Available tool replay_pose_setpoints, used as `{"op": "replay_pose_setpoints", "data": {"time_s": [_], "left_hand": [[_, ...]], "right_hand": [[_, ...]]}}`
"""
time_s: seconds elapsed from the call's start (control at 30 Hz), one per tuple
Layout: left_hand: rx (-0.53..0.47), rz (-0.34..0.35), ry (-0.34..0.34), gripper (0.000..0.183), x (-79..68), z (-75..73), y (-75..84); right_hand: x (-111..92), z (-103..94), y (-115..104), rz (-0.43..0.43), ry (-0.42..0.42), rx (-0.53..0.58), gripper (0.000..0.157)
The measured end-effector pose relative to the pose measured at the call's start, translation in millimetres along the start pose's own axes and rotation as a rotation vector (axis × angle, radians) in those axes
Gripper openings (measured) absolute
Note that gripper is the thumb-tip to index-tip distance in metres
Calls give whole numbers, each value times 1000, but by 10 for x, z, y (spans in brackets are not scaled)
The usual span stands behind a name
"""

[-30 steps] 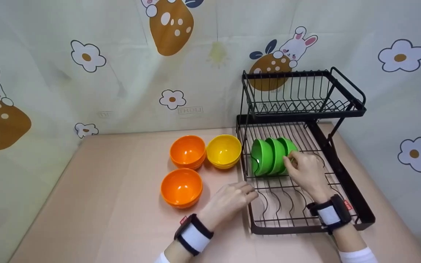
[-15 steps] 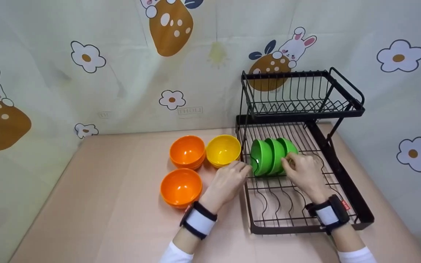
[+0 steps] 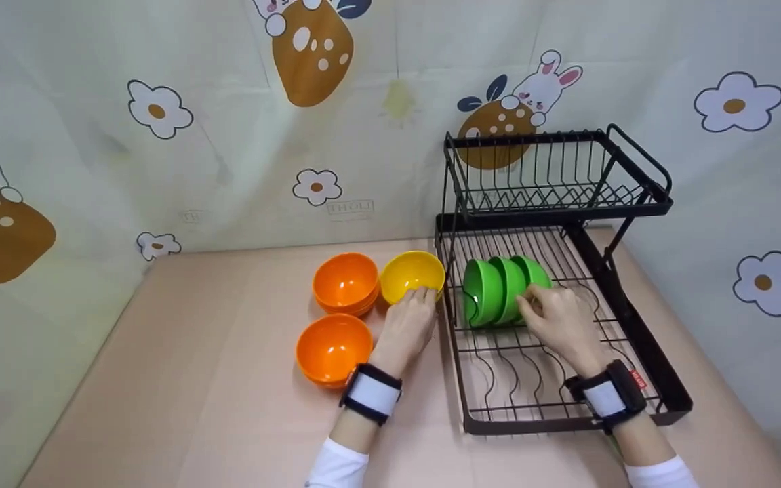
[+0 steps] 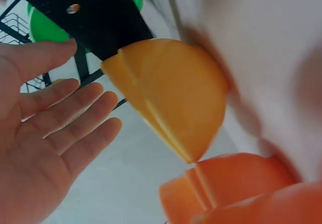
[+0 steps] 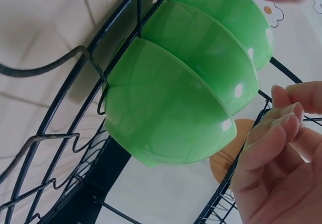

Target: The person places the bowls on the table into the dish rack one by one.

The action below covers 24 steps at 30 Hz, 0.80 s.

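Note:
My left hand (image 3: 409, 329) is over the near rim of the yellow bowls (image 3: 412, 270), which are nested. In the left wrist view its fingers (image 4: 75, 114) are extended and spread, with a gap between them and the yellow bowls (image 4: 173, 90). Three green bowls (image 3: 483, 291) stand on edge in a row in the lower tier of the black dish rack (image 3: 570, 427). My right hand (image 3: 560, 322) is beside the rightmost green bowl (image 5: 166, 110). In the right wrist view its fingers (image 5: 266, 143) are loosely bent, apart from the bowl, holding nothing.
Orange bowls (image 3: 346, 281) stand left of the yellow ones, and another orange stack (image 3: 334, 349) sits nearer, close to my left wrist. The rack's raised upper tier (image 3: 560, 213) overhangs its back part. A patterned curtain (image 3: 248, 156) hangs behind the table (image 3: 180, 379).
My left hand has moved from the rack's left front edge up and left to the yellow bowls. My right hand has stayed beside the green bowls, with only a slight shift.

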State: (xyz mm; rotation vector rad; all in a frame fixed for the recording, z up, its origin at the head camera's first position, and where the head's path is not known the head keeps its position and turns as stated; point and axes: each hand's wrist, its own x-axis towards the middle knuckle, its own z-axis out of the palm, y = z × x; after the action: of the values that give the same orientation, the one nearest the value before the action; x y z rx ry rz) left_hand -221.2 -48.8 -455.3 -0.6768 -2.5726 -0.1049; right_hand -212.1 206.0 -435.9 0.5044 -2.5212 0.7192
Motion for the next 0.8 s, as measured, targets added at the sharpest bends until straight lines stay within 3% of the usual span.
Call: {"op": "replay_pose_setpoints", "data": {"time_s": [0.3, 0.8], "left_hand": [[36, -41, -46, 10, -16, 91, -37], [17, -29, 7, 13, 12, 181, -107]], "right_hand": [[0, 3, -9, -23, -64, 39, 13], [-2, 6, -4, 16, -107, 107, 12]]}}
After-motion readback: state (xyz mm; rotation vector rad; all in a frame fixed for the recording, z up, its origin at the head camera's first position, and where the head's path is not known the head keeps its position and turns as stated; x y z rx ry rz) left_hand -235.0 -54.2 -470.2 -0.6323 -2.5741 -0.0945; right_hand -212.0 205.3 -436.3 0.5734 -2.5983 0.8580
